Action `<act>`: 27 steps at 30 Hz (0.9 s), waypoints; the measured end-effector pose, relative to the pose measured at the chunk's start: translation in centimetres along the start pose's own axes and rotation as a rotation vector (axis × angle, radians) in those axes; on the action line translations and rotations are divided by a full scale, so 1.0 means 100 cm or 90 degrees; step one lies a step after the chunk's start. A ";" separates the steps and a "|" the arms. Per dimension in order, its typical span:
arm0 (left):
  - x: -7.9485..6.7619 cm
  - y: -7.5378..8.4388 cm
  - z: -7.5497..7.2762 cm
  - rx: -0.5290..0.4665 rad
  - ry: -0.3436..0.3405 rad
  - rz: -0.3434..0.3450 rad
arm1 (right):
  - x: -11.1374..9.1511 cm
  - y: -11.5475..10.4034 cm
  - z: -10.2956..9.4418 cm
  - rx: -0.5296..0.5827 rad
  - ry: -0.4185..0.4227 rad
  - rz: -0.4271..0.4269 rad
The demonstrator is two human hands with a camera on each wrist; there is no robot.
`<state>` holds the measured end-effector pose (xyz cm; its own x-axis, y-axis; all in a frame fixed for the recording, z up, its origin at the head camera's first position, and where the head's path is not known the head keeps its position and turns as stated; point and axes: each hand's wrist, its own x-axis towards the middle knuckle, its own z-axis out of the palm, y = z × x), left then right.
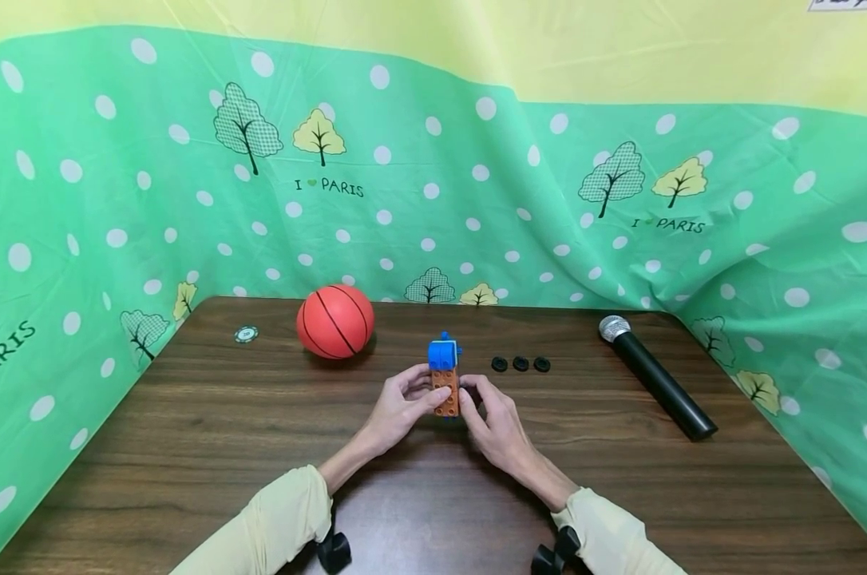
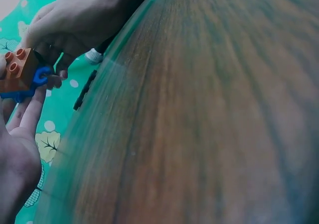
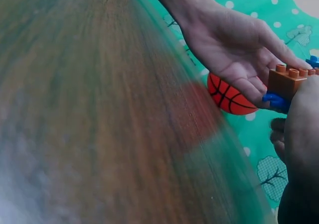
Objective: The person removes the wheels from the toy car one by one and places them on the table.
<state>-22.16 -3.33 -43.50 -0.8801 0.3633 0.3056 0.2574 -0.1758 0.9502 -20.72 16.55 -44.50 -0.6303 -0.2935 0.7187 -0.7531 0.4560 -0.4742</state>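
A toy vehicle of building blocks, with orange studded bricks [image 1: 445,393] on a blue base [image 2: 19,94] and a blue block [image 1: 443,354] at its far end, is held above the table. My left hand [image 1: 397,409] grips it from the left, thumb on the orange brick and fingers underneath. On its right side, my right hand [image 1: 498,423] pinches a small dark piece against the toy, apparently a black toy wheel [image 2: 37,58], mostly hidden by the fingers. Blue hook-shaped clips [image 2: 43,76] stick out low on the base. Three black toy wheels [image 1: 520,364] lie in a row beyond the right hand.
A red basketball [image 1: 335,321] sits at the back left, with a poker chip [image 1: 246,334] farther left. On the right lies a black microphone [image 1: 659,379] with a silver head. The brown wooden table [image 1: 189,447] ends against a green dotted curtain [image 1: 433,192].
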 end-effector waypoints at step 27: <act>-0.003 0.001 -0.001 0.067 -0.003 0.015 | 0.000 -0.007 -0.003 -0.037 -0.018 -0.010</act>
<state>-21.93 -3.52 -43.48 -0.8716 0.3641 0.3283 0.3191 -0.0870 0.9437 -20.17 16.51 -44.03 -0.6238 -0.3241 0.7112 -0.7514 0.4991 -0.4316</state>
